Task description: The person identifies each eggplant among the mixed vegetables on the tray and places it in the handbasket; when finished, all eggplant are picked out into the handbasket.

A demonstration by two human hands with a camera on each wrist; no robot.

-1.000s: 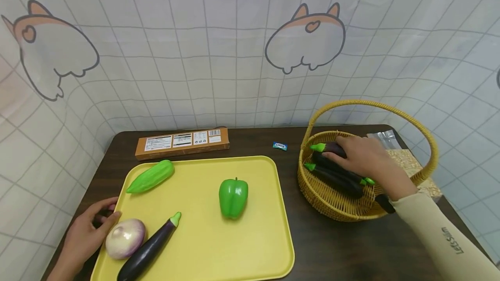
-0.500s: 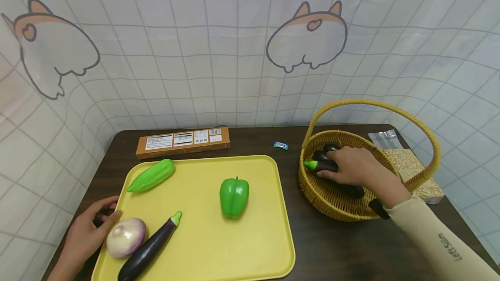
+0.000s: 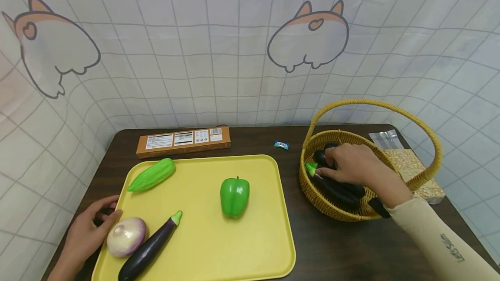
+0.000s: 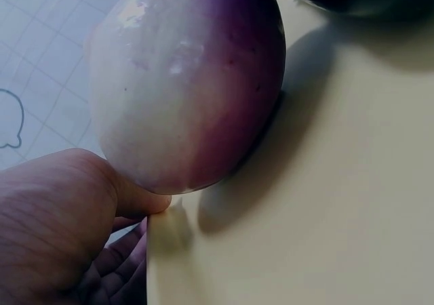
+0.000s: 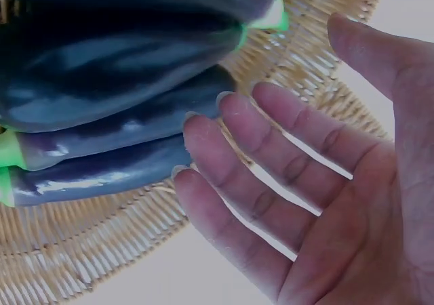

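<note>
At the left of the head view, my left hand (image 3: 86,235) grips the rim of a yellow tray (image 3: 258,250), the thumb on top and the other fingers outside. A white-purple onion (image 4: 183,88) sits right beside that thumb. Next to the onion lies a dark eggplant (image 3: 146,253) with a green stem. My right hand (image 3: 357,164) reaches into a wicker basket (image 3: 332,212) holding several eggplants (image 5: 115,81). In the right wrist view its fingers are extended and apart, holding nothing, with fingertips close to the eggplants; contact is unclear.
A green bell pepper (image 3: 234,197) and a green ridged gourd-like vegetable (image 3: 152,175) lie on the tray. Behind it are an orange-brown box (image 3: 183,142) and a small blue-green packet (image 3: 281,145). A bag of grains (image 3: 414,172) lies behind the basket, whose tall handle (image 3: 371,102) arches overhead.
My right hand has brought an eggplant down toward the front left of the basket and let go of it among the others. The left hand stays at the tray's rim.
</note>
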